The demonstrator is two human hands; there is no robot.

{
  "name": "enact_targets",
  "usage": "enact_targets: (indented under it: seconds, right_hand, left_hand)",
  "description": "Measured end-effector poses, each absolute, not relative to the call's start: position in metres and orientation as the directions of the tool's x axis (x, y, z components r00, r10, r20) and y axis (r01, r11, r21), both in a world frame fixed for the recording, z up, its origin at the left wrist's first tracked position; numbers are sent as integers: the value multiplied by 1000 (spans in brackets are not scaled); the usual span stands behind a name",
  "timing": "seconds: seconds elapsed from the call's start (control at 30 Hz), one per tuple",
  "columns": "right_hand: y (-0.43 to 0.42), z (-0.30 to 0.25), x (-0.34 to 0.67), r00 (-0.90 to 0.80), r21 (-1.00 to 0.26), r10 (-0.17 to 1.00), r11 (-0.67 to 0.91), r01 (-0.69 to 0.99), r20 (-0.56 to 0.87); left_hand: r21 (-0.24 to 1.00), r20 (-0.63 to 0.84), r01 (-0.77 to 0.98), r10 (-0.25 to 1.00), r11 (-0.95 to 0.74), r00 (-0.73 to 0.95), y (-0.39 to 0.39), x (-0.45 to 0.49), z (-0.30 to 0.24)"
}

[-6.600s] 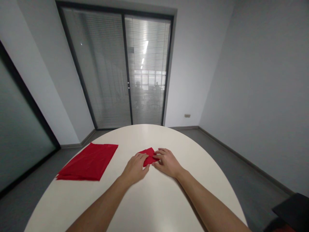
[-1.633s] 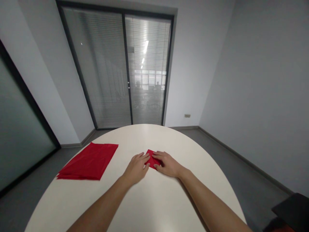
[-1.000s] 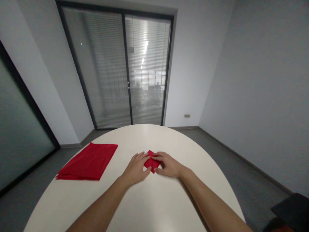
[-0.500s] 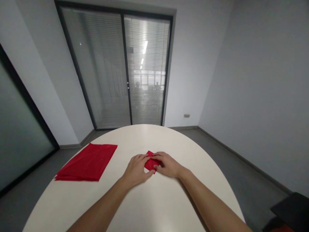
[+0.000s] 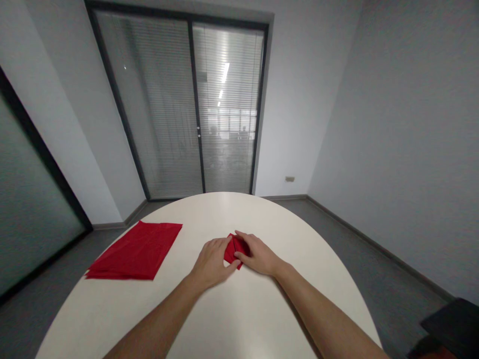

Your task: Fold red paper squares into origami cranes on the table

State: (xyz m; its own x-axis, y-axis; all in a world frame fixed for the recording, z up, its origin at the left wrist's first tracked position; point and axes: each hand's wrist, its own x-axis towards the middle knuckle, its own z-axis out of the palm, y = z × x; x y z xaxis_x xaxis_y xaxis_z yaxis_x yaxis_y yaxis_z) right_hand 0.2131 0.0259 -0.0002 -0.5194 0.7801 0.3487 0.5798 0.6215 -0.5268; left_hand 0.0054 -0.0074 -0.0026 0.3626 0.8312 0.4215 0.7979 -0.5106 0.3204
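A small folded red sheet (image 5: pixel 230 253), paper or cloth I cannot tell, lies on the round white table. Its left side is held down by my left hand (image 5: pixel 212 262), with fingertips on the far edge and the thumb near the corner closest to me. My right hand (image 5: pixel 258 255) grips a flap on the right side between thumb and fingers. The flap stands a little raised, leaving a dark crease line down the middle. Part of the sheet is hidden under both hands.
Larger red sheets (image 5: pixel 138 252) lie stacked at the table's left edge. The white table (image 5: pixel 224 212) has a curved far rim. Beyond it are a glass door with blinds (image 5: pixel 164 114) and grey walls. A dark chair-like object (image 5: pixel 454 324) stands at the lower right.
My right hand's fingers have shifted slightly and lifted the right flap of the small sheet, which now stands raised along the middle. My left hand has hardly moved.
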Motion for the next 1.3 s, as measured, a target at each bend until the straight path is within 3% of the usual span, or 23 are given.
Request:
enact_targets:
  seconds: [0.53,0.9,1.3]
  right_hand:
    - [26,6,211,-537,-547,735,672,499,414]
    - [25,10,211,-387,-542,840,542,642,381]
    - [27,8,212,-271,-627,902,429,650,336]
  left_hand:
    - [345,430,799,840,-492,332,-5,6,-2]
    - [459,386,795,895,-397,223,-4,6,2]
    - [451,418,800,885,-396,202,-5,4,3]
